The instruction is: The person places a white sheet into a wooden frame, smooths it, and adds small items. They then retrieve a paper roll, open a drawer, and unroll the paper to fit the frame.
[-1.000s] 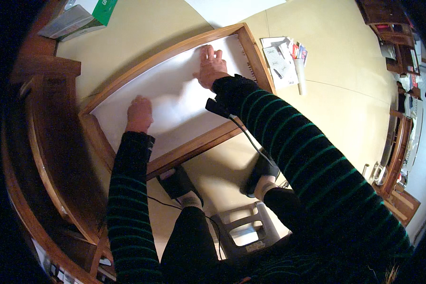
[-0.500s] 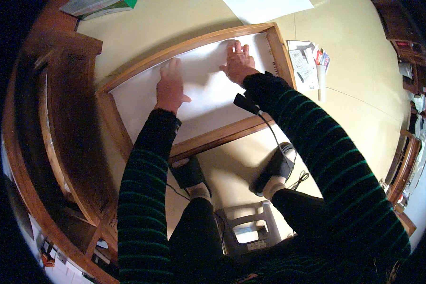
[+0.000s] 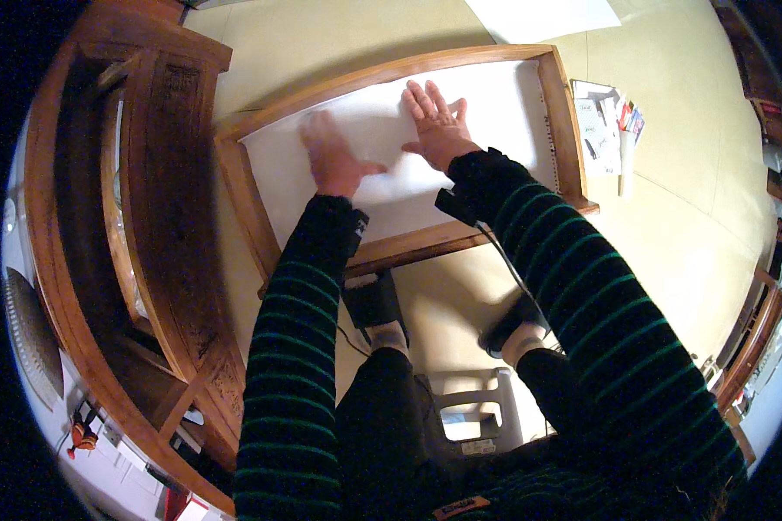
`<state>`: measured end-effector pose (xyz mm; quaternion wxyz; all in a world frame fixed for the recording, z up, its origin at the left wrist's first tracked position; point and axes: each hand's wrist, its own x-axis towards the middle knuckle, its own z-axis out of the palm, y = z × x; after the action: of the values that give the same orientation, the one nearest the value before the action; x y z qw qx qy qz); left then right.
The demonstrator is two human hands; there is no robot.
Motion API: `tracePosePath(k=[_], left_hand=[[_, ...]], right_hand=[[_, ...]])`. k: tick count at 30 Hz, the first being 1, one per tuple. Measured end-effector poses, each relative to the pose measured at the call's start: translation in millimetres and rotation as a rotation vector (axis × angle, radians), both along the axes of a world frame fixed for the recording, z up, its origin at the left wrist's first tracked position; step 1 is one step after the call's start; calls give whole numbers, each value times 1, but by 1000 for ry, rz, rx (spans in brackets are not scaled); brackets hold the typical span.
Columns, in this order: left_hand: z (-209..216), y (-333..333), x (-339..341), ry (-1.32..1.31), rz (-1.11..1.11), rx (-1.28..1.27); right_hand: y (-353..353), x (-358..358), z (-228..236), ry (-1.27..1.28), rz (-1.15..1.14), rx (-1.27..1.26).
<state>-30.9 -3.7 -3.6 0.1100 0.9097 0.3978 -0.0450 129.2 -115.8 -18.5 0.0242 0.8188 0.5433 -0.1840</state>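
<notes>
A shallow wooden drawer (image 3: 400,65) lies on the floor in front of me, its bottom covered by a white sheet (image 3: 495,95). Over the sheet's left half my left hand (image 3: 334,156) is spread, blurred by motion, with the thumb pointing right. My right hand (image 3: 439,130) lies flat near the middle of the sheet, fingers stretched toward the far side. Neither hand holds anything. A black device on a cable (image 3: 454,207) hangs at my right wrist.
A dark carved wooden cabinet (image 3: 178,200) stands at the left. Right of the drawer lie papers and a white roll (image 3: 626,163). Another white sheet (image 3: 543,17) is on the floor beyond. My slippered feet and a grey plastic stool (image 3: 508,408) are on the near side.
My right hand has moved leftward across the sheet, closer to my left hand. The left hand is still moving over the sheet. The whole view has shifted, with the drawer now further right.
</notes>
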Motion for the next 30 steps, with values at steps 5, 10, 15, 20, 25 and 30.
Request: tracePosePath(k=[5, 10, 15, 20, 25, 30], left_hand=[[-18, 23, -34, -170, 20, 2], [-42, 65, -58, -187, 92, 19], [-46, 46, -87, -20, 65, -88], [-4, 43, -109, 335, -130, -144], [-19, 49, -127, 548, -190, -67], [-54, 64, -128, 125, -519, 618]], right_hand=[[2, -1, 0, -23, 15, -2], [0, 0, -9, -72, 29, -29], [2, 1, -10, -45, 20, -49], [4, 3, -2, 31, 7, -76], [-3, 8, 6, -13, 52, -75], [-30, 44, -6, -934, 352, -246]])
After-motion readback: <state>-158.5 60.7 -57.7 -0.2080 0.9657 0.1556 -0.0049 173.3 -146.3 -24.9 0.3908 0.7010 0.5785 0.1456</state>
